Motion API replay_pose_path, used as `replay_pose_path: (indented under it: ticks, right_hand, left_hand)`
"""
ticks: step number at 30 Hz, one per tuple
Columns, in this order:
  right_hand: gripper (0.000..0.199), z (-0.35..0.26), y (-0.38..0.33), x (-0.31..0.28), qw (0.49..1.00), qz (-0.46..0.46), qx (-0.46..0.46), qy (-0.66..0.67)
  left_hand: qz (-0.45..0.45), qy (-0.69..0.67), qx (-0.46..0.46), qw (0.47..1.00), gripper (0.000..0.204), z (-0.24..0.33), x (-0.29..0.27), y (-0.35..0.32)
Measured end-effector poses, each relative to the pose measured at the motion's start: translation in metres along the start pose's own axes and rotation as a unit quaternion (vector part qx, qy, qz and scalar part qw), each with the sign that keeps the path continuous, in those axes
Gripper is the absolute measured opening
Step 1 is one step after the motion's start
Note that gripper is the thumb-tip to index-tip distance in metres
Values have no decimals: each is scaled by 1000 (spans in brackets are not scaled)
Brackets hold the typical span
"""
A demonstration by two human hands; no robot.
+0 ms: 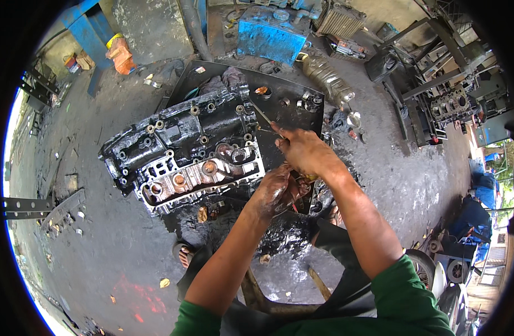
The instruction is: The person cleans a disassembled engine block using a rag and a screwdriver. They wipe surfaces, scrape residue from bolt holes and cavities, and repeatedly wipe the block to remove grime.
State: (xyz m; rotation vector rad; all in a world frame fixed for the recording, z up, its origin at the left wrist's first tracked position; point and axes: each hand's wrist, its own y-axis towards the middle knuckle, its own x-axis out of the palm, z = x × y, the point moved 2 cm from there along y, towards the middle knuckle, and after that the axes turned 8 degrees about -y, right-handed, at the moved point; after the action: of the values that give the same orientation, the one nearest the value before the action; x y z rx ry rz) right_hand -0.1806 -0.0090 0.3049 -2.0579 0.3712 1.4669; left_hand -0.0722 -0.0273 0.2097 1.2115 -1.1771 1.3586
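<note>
My right hand (308,155) is closed around a thin rod-like metal tool (262,115), whose far end points up and left toward the end of the black engine cover. My left hand (275,190), dark with grease, is just below it with its fingers curled in. What it holds, a reddish-brown bit beside the fingers, I cannot make out. To the left of both hands lies an oily black engine cover (175,131) with several bolt bosses. Against its near side is a bare-metal engine part (195,178) with round openings, close to my left hand.
A black metal tray (290,115) holds small round parts and a dark rag (230,77). Behind it are a blue metal box (271,38) and a large clear plastic bottle (327,81). An engine block (450,106) rests by a frame at right. A wooden stool (290,308) is below.
</note>
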Motion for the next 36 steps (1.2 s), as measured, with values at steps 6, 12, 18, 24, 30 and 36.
replay_pose_path:
  ticks: [6,12,18,24,30,36]
  right_hand:
    - [47,-12,-3,29,986,-52,131,92]
    - [51,-58,-4,112,957,87,170,218]
    - [51,-47,-13,79,972,52,145,179]
    - [44,-45,0,5,983,-20,115,140]
    - [45,-56,4,20,985,1,135,107]
    - [42,-28,8,-3,998,-42,-17,-50]
  left_hand:
    - [55,86,-12,995,33,14,-2,-24]
    - [332,287,-63,896,25,60,-82,-56]
    - [139,185,-76,970,26,54,-62,-57]
    - [97,86,-25,991,28,44,15,-38]
    - [150,139,3,979,20,52,7,-44]
    - [47,48,-31,997,33,30,20,-30]
